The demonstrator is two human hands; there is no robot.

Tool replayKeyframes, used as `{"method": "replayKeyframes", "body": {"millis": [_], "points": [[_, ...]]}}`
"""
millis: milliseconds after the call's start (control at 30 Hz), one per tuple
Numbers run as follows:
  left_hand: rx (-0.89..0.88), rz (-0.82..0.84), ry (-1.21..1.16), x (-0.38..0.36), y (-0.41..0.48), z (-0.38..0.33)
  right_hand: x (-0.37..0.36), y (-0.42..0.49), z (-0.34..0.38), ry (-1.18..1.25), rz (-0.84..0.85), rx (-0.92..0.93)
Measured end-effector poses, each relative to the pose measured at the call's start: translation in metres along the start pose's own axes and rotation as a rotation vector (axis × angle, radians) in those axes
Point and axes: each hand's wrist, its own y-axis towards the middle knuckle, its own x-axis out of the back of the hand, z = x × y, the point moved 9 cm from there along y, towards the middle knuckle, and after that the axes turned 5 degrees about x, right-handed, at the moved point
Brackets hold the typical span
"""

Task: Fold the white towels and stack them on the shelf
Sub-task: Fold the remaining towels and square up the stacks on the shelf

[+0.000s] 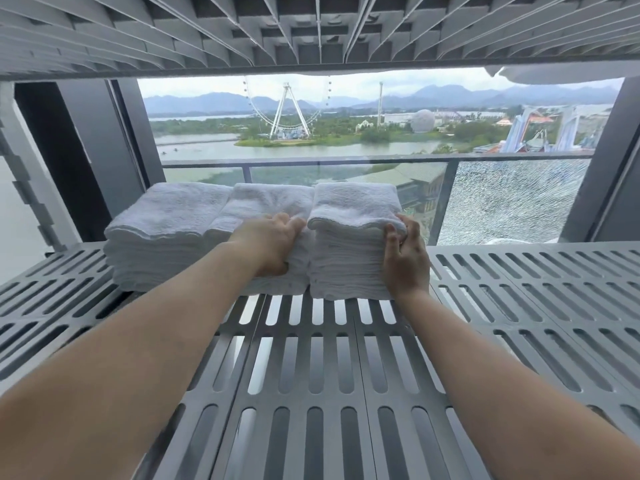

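Note:
Three stacks of folded white towels stand side by side at the back of a grey slotted shelf (pixel 311 358). The right stack (pixel 349 244) is the tallest. My left hand (pixel 268 245) presses against its left side, in the gap beside the middle stack (pixel 263 206). My right hand (pixel 407 261) grips its right side, thumb on the top towel's edge. The left stack (pixel 162 233) stands untouched.
Another grey shelf (pixel 311 32) hangs low overhead, with white cloth (pixel 554 76) showing at its far right edge. Grey uprights (pixel 599 168) flank the shelf. Behind it is a window with a glass balcony railing (pixel 346 164), cracked at the right.

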Motion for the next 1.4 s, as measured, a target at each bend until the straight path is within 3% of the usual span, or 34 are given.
{"method": "replayKeyframes", "body": {"millis": [67,167,300,467,633,933,1400], "points": [[0.023,0.068,-0.184,-0.002,-0.001,-0.004,0.0,-0.001,0.001,-0.001,-0.001,0.008],[-0.015,-0.057,-0.417,0.02,-0.001,-0.017,0.002,-0.003,0.003,-0.015,0.007,0.023],[-0.053,-0.199,-0.273,0.031,-0.001,-0.046,0.003,-0.007,0.005,0.041,0.034,0.004],[-0.01,-0.306,-0.335,0.045,0.012,-0.058,0.0,-0.011,-0.014,0.248,0.075,-0.306],[-0.045,-0.139,-0.404,0.027,0.021,-0.067,-0.005,-0.012,-0.005,0.229,0.13,-0.241],[-0.047,-0.183,-0.323,0.019,0.017,-0.074,0.002,-0.011,-0.022,0.279,0.111,-0.317],[0.13,-0.222,-0.209,0.004,-0.017,-0.094,0.001,-0.014,-0.024,0.059,0.242,-0.176]]}}
